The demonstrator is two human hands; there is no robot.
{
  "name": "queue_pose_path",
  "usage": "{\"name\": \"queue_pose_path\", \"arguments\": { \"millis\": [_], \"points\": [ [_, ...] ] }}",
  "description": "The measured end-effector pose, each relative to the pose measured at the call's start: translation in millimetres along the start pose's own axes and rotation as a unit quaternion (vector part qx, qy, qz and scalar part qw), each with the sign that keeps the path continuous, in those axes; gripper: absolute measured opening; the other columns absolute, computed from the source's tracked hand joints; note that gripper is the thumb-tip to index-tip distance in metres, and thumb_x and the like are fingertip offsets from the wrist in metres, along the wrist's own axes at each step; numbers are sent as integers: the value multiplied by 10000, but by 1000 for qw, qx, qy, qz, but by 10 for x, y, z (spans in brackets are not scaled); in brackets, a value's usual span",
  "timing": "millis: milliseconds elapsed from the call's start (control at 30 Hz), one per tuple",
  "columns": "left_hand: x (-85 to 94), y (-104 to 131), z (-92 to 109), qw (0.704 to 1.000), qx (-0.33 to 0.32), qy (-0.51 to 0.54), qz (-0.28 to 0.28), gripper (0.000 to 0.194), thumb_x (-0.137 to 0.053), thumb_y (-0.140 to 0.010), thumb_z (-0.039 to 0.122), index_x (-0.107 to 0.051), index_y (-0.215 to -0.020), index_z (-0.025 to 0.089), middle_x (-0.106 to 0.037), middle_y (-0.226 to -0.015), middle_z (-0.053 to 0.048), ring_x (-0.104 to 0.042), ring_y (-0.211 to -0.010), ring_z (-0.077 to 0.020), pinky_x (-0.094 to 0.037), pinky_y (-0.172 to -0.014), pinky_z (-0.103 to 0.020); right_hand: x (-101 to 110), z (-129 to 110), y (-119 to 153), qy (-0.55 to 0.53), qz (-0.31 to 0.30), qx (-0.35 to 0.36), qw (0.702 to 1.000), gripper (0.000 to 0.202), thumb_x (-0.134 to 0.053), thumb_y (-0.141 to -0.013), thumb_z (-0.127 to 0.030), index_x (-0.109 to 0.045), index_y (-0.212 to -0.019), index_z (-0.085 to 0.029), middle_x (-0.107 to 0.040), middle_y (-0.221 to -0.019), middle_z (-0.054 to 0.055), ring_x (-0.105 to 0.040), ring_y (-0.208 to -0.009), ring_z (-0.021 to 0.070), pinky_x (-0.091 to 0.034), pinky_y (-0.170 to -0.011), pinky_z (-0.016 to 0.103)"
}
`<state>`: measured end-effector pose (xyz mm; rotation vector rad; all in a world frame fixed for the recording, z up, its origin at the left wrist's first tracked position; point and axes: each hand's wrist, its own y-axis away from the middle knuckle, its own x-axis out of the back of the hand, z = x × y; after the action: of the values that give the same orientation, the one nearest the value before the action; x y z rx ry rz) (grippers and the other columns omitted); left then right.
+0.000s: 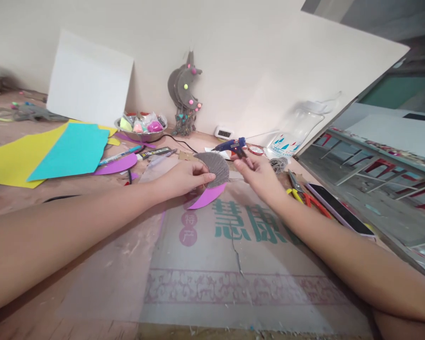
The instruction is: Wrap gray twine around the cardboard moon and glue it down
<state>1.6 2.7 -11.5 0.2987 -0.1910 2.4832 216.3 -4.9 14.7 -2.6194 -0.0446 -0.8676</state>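
Between the thumb and fingers of my left hand [186,178] is a grey yarn-wrapped disc [216,167], its rounded edge facing up and right. A purple crescent-shaped piece [208,196] sticks out below the disc. My right hand [260,177] is raised to the right of the disc, with its fingers curled together. Its fingertips are close to the handle of a blue hot glue gun [230,145], whose nozzle points left. Whether the fingers grip that handle or something smaller, I cannot tell. A printed translucent plastic sheet [194,288] lies under both hands.
Yellow [17,156] and turquoise sheets [71,151] lie left, near a metal bowl [141,134] of colourful bits. A yarn-wrapped moon ornament [187,92] stands against the white board. To the right are a clear jug [293,130], pliers [304,196] and a phone [340,208].
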Motion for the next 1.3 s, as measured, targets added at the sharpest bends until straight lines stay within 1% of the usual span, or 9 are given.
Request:
{"name": "queue_pose_path", "arguments": {
  "millis": [133, 367, 567, 700, 800, 867, 933, 1100, 1300],
  "points": [
    [-6, -2, 8, 1000, 2, -8, 4, 283, -515, -778, 430, -443, -655, 185, -462, -508, 39, -411, -380, -61, -317, -384, -203, -190, 48, 125, -43, -27, 1, 999, 421, -515, -782, -507, -329, -569, -195, -277, -503, -56, -248, -482, 79, -195, -470, 249],
    [-4, 14, 45, 998, -23, -49, 17, 319, -480, -786, 443, -494, -629, 165, -505, -538, 19, -440, -420, -68, -328, -402, -201, -209, 94, 139, -102, -37, -27, 994, 391, -571, -766, -457, -342, -587, -194, -265, -506, -69, -215, -464, 65, -168, -450, 240],
    [-3, -13, 67, 999, -28, -19, 26, 269, -414, -818, 335, -506, -641, 155, -510, -607, -2, -450, -518, -75, -340, -451, -195, -200, 143, 114, -120, -25, -30, 992, 379, -550, -780, -467, -353, -602, -196, -279, -506, -67, -216, -461, 67, -175, -446, 241],
    [4, -17, 58, 999, -11, -38, 8, 294, -399, -824, 401, -503, -691, 162, -490, -602, 11, -436, -489, -74, -325, -440, -203, -195, 133, 110, -122, -23, -24, 992, 388, -554, -771, -482, -349, -601, -199, -295, -495, -67, -231, -459, 71, -188, -446, 243],
    [8, -7, 74, 990, -70, -125, -13, 334, -426, -809, 405, -451, -583, 160, -442, -570, 25, -424, -505, -77, -327, -489, -219, -200, 101, 124, -112, -21, -21, 993, 364, -550, -781, -464, -377, -608, -195, -316, -497, -64, -244, -458, 70, -197, -448, 243],
    [5, -3, 91, 975, -117, -190, -5, 345, -463, -788, 362, -410, -517, 155, -413, -562, 27, -417, -549, -83, -323, -534, -226, -204, 81, 135, -93, -16, -19, 995, 352, -547, -785, -455, -393, -611, -191, -325, -506, -62, -244, -463, 69, -198, -448, 241],
    [-1, -3, 104, 967, -127, -220, 9, 340, -467, -782, 338, -398, -503, 156, -397, -561, 28, -408, -573, -90, -313, -552, -233, -206, 69, 143, -80, -15, -16, 997, 357, -544, -786, -457, -389, -610, -189, -325, -513, -61, -246, -469, 67, -198, -450, 238],
    [-7, -4, 98, 973, -115, -201, 11, 299, -439, -791, 320, -407, -540, 161, -414, -591, 29, -412, -585, -94, -312, -559, -236, -207, 73, 146, -92, -27, -18, 995, 391, -549, -779, -464, -348, -589, -187, -296, -507, -69, -243, -469, 61, -190, -456, 233],
    [7, 6, 75, 987, -84, -134, -16, 252, -402, -797, 275, -437, -574, 163, -408, -558, 43, -421, -506, -78, -324, -509, -223, -213, 89, 131, -113, -28, -14, 993, 361, -558, -779, -441, -363, -613, -186, -299, -503, -75, -235, -460, 59, -180, -457, 234]
  ]
}}
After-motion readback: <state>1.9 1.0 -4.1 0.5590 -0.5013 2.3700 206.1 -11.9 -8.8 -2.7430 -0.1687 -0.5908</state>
